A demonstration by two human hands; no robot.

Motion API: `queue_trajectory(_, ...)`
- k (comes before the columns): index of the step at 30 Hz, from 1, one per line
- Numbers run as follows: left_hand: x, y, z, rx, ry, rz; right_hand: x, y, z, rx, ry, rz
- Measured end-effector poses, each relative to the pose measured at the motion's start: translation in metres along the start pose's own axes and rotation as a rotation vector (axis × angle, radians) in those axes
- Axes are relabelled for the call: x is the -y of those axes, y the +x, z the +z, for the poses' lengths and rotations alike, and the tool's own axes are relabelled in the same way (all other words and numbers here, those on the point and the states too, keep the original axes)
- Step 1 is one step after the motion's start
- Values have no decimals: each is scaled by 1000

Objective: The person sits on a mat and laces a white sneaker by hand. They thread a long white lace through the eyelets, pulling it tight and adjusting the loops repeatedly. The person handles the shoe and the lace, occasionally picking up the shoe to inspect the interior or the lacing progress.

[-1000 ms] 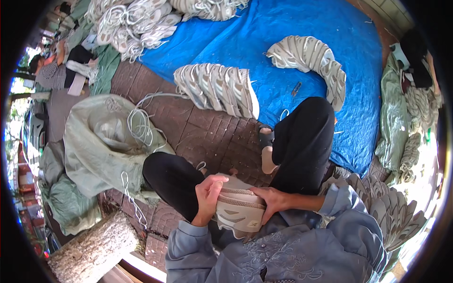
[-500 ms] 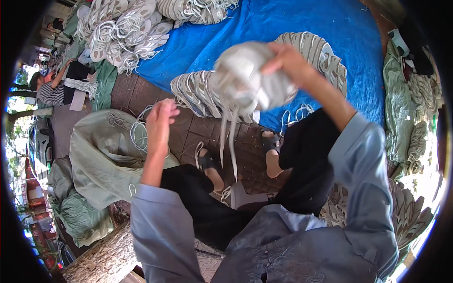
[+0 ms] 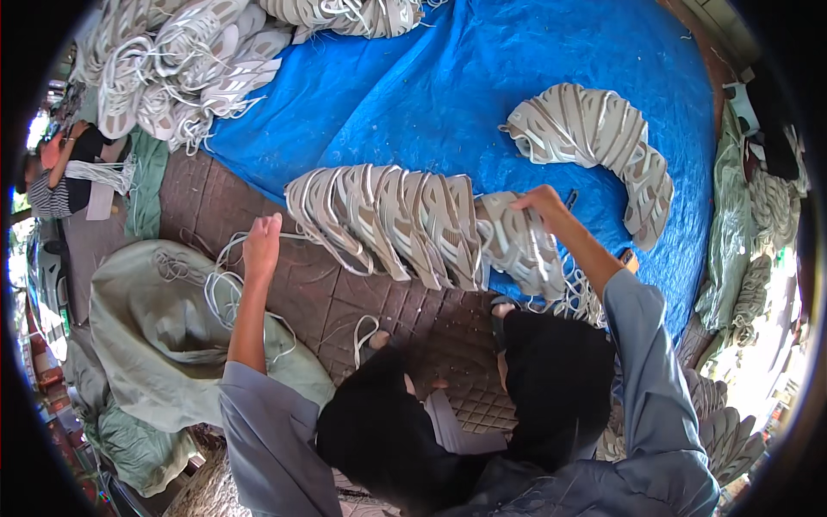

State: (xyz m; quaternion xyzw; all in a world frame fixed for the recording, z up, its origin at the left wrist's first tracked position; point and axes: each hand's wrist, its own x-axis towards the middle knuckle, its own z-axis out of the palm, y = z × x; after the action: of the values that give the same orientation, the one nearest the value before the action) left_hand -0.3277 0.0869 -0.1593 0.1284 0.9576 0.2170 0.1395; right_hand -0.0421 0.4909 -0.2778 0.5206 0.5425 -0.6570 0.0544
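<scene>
A long row of beige and white shoe uppers (image 3: 388,224), nested one against another, lies across the near edge of the blue tarp and the paving. My right hand (image 3: 544,205) grips the top of a shoe upper (image 3: 515,246) at the row's right end. Beyond the row's left end, my left hand (image 3: 260,246) is raised with its fingers pinched on a white cord (image 3: 226,284). This cord loops down over a pale green sack and also runs right toward the row. Several loose laces (image 3: 579,297) hang below my right hand.
A curved stack of uppers (image 3: 586,129) rests on the blue tarp (image 3: 413,112) at the right. Heaped uppers (image 3: 185,65) lie far left. The green sack (image 3: 121,336) stands beside my left arm. Another person (image 3: 60,177) sits at the left, and bundles (image 3: 758,215) line the right edge.
My right hand has lowered the upper it was swinging in the air onto the row's right end. My left hand has closed on the cord. The view has shifted.
</scene>
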Motion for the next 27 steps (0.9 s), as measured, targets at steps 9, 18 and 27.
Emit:
queue_trajectory(9, 53, 94, 79, -65, -200, -209, 28, -25, 49, 339, 282, -69)
queue_trajectory(18, -6, 68, 89, 185, -884, -428, 7, -13, 65, 406, 390, 90)
queue_trajectory(27, 22, -12, 94, 268, -1070, -313, -24, -69, 94, 253, 523, 70)
